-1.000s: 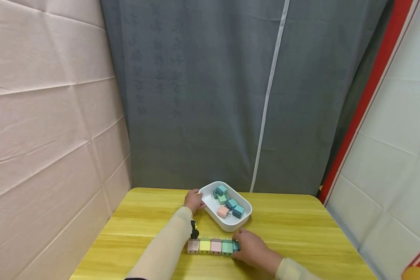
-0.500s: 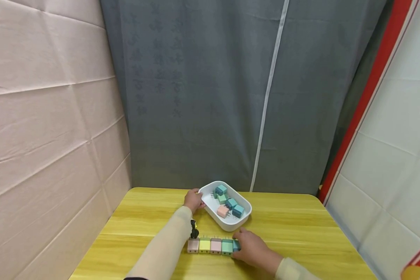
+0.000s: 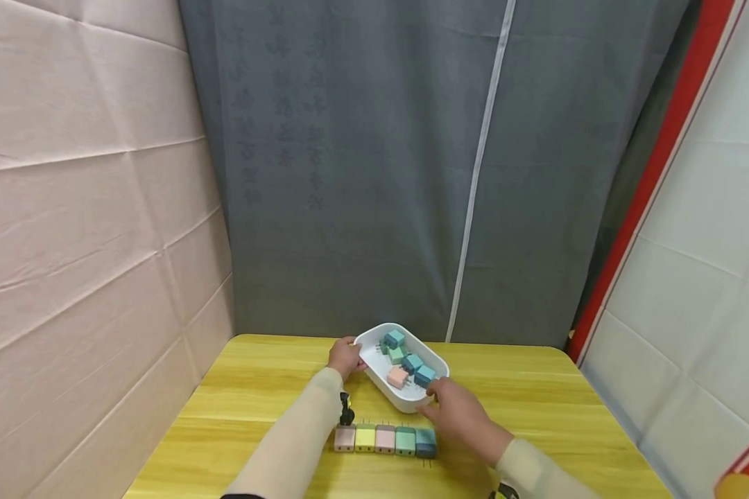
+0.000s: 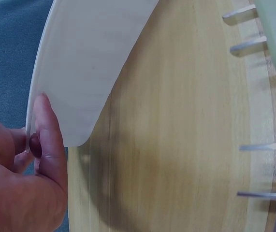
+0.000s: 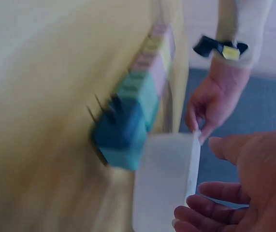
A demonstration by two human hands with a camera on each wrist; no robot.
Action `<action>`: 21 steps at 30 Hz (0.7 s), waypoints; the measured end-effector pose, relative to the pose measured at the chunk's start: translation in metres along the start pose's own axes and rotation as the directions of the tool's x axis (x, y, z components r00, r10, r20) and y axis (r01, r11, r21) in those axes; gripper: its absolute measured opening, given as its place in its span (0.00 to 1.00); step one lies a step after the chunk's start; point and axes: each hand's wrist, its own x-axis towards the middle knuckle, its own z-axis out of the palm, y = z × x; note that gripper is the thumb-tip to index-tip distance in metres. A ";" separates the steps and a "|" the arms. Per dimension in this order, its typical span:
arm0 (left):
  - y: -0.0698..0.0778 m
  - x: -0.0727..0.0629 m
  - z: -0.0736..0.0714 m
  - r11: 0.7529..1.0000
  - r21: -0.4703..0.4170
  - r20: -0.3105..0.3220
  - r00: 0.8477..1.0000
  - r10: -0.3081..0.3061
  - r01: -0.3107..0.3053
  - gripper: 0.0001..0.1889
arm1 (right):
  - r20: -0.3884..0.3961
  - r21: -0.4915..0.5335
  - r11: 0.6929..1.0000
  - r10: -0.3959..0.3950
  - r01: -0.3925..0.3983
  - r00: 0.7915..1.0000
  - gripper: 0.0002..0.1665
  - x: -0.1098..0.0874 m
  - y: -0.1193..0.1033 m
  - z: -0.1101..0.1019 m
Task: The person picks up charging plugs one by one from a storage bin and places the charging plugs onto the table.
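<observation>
A white tray holding several two-pin plug adapters tilts near the table's far middle. My left hand pinches its left rim; thumb and fingers on either side of the rim show in the left wrist view. My right hand is at the tray's near right end, fingers relaxed and apart, holding nothing in the right wrist view. Closer to me, adapters stand in a row: pink, yellow, another pink, green and blue. The blue one's pins point toward me; the others' point away.
The row lies on a wooden table between my forearms. Blue, green and peach adapters lie loose in the tray. A grey curtain hangs behind the far edge, with pale cloth walls at the sides.
My right hand has let go of the blue adapter at the row's right end and moved up to the tray. The left hand and the tray stay in place.
</observation>
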 end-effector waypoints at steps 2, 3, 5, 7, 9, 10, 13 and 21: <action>-0.002 0.001 0.000 1.000 -0.001 0.002 1.000 0.004 -0.004 0.22 | -0.024 -0.015 1.000 0.013 -0.013 1.000 0.23 0.009 0.000 -0.004; -0.003 0.001 -0.001 1.000 -0.001 0.003 1.000 0.009 -0.009 0.22 | -0.032 -0.027 0.999 0.018 -0.019 0.999 0.24 0.014 -0.001 -0.006; -0.004 0.001 -0.001 1.000 0.003 0.002 1.000 0.017 -0.017 0.22 | -0.037 -0.057 0.998 0.025 -0.027 0.999 0.26 0.024 -0.002 -0.008; -0.005 0.001 -0.001 1.000 0.008 0.005 1.000 0.014 -0.014 0.22 | -0.031 -0.082 0.996 0.020 -0.023 0.999 0.27 0.032 -0.005 -0.010; -0.005 0.001 -0.001 1.000 0.009 0.006 1.000 0.009 -0.009 0.22 | -0.014 -0.117 0.993 0.017 -0.018 1.000 0.27 0.040 -0.008 -0.011; -0.005 0.001 -0.001 1.000 0.009 0.007 1.000 0.006 -0.006 0.22 | -0.002 -0.135 0.991 0.018 -0.018 1.000 0.27 0.044 -0.009 -0.011; -0.003 0.000 0.000 1.000 0.003 0.003 1.000 0.003 -0.003 0.22 | 0.045 -0.167 0.985 0.052 -0.044 0.998 0.27 0.054 -0.012 -0.011; 0.002 -0.002 0.000 1.000 0.012 0.005 1.000 0.008 -0.008 0.22 | 0.115 -0.221 0.969 0.137 -0.109 0.984 0.20 0.082 -0.012 0.000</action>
